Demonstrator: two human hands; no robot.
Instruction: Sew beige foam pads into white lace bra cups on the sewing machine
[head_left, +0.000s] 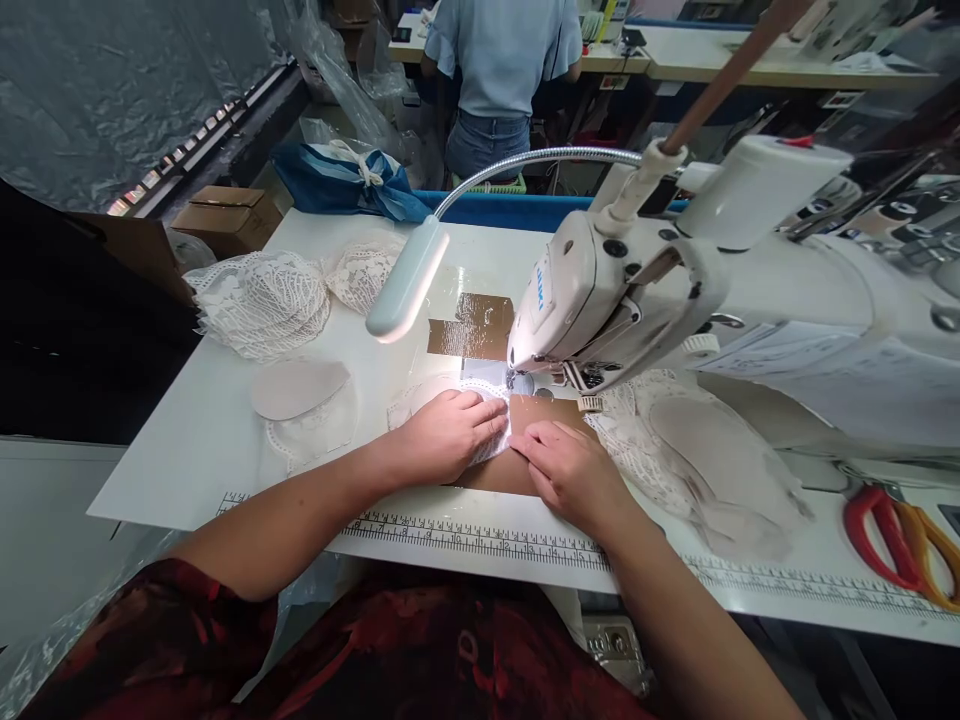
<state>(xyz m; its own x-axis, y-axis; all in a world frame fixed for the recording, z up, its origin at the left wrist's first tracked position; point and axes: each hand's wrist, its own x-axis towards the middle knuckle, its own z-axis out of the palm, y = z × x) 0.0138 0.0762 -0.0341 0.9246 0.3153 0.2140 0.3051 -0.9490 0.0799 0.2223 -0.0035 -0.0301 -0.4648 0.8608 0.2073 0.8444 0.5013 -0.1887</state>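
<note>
A white lace fabric piece point(484, 387) lies beneath the needle area of a white sewing machine point(559, 300), lit by a lamp. My left hand point(454, 432) rests on this lace, its fingers close together and bent over it just left of the presser foot point(511, 380). My right hand point(566, 465) is closed, with thumb and forefinger at the lace's near right edge, over brown tape point(540, 412) stuck to the table. What lies under both sets of fingertips is partly hidden.
Lace piles point(259, 300) and a beige oval cup piece point(300, 388) lie left. More beige and lace pieces point(712, 460) sit right, near red-handled scissors point(885, 535). A lamp point(409, 280) hangs low over the table. A printed ruler point(480, 540) runs along the front edge. Another person point(499, 70) is beyond.
</note>
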